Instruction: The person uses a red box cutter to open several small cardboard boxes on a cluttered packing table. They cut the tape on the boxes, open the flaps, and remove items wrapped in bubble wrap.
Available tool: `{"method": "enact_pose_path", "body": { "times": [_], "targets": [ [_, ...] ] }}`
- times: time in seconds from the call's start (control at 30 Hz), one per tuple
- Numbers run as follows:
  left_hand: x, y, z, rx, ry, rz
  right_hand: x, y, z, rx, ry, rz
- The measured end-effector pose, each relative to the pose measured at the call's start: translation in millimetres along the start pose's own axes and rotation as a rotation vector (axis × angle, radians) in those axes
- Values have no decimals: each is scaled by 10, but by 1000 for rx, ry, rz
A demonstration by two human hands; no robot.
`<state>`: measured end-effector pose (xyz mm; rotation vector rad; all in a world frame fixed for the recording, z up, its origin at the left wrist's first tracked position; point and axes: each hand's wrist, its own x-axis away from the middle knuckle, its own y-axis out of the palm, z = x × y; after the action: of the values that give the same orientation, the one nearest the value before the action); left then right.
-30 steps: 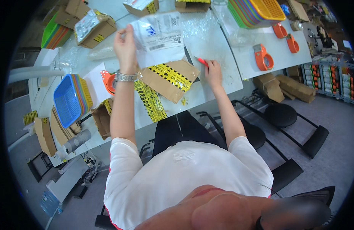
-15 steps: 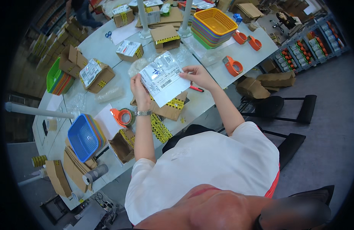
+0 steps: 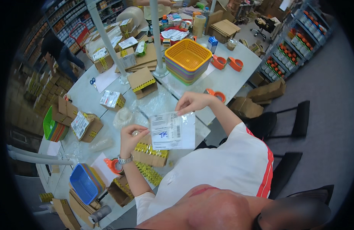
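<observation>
A white shipping label [image 3: 167,132] with print, a barcode and blue handwriting hangs in front of me, glossy as if in clear plastic. My right hand [image 3: 193,102] pinches its top edge. At its left edge, the thumb and finger of my left hand [image 3: 131,141], which wears a metal watch, come together on the margin. Below and partly behind the label lies a cardboard box [image 3: 150,156] with yellow-and-black tape. A roll of clear wrap [image 3: 123,117] and crumpled bubble wrap [image 3: 157,100] rest on the table beyond.
Stacked plastic baskets [image 3: 188,57] stand at the back, blue ones [image 3: 85,184] at the left. Labelled boxes [image 3: 86,125], orange tape dispensers [image 3: 235,64] and white posts [image 3: 156,38] share the table [image 3: 232,82]. Black chairs [image 3: 290,122] are on the right. Another person [image 3: 60,53] bends at far left.
The label has been turned and lowered, its handwriting now near the lower left. My right hand has shifted to its top edge. The view has tilted up, showing more of the room behind.
</observation>
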<state>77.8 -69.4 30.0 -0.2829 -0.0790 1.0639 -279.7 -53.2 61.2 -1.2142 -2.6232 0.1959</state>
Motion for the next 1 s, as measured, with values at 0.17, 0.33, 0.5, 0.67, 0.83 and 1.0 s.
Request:
{"method": "enact_pose_path", "body": {
  "times": [0.17,0.33,0.5,0.67,0.83,1.0],
  "targets": [
    [-414,646,-483,225,-101,455,125,-2015,879,-390,-11,514],
    [-218,1390,-721,287,-392,789,-653,-4139,1687,-555,15,952],
    [126,1820,-698,167,-548,924,-1841,-5404,2271,-665,169,1038],
    [165,2029,-692,186,-568,1061,-2439,-5627,2729,-917,52,827],
    [411,2027,-739,-169,-628,1248,-2214,-5232,2172,-523,135,764],
    [949,1871,-986,-757,-913,1533,-1294,-4112,1034,-75,-233,697]
  ]
}}
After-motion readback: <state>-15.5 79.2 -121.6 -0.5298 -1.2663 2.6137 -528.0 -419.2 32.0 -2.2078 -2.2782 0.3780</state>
